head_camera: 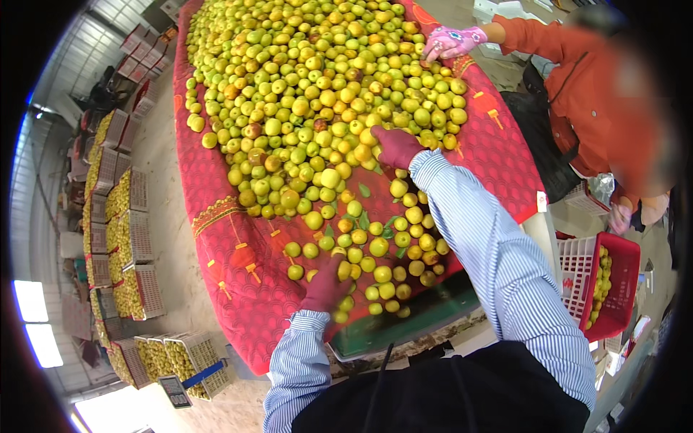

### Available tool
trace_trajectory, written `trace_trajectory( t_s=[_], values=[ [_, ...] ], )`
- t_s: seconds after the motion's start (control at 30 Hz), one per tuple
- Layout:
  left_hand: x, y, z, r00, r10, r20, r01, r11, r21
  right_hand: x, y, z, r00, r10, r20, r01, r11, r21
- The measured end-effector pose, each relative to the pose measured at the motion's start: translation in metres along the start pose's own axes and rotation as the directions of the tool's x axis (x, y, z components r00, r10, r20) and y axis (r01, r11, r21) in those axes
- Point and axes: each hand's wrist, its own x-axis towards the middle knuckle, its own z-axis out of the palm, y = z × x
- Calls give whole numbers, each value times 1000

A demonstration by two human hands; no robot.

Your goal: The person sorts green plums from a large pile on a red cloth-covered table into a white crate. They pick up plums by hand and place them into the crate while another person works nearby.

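A large heap of small round yellow-green fruits (303,97), which look like jujubes, covers a red patterned cloth (206,178). My right hand (398,147), in a maroon glove, lies against the near right side of the heap, its fingertips on fruit; its palm side is hidden. Lower down, my left hand (326,282), in a matching glove and slightly blurred, reaches among loose fruits (379,247) spread nearer to me. It touches a fruit by the thumb, but whether it grips it is unclear. Green leaves (364,221) lie between the fruits.
A dark green surface (411,325) borders the cloth on my side. Across to the right, a co-worker's gloved hand (453,42) touches the heap. A red basket (617,287) holding fruit stands at right. Several filled crates (138,238) line the left floor, near a digital display (174,391).
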Motion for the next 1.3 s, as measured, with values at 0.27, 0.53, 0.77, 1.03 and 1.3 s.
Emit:
trace_trajectory(
  t_s=[0.27,0.53,0.77,1.03,1.3],
  values=[
    [25,-6,-21,998,-29,-59,12,960,-279,-9,-15,18,987,153,42,-146,979,-144],
    [143,29,-52,950,188,-250,-193,981,2,8,-28,21,993,102,-61,-112,974,-197],
    [128,21,-44,994,102,43,-108,971,211,-33,-12,56,997,-73,27,75,992,-98],
    [85,-4,-14,975,-117,187,210,752,-625,-93,-50,50,965,47,256,-33,998,-59],
    [56,1,70,938,29,-345,-175,899,-400,-151,-32,52,925,91,369,-344,-211,915]
  ],
)
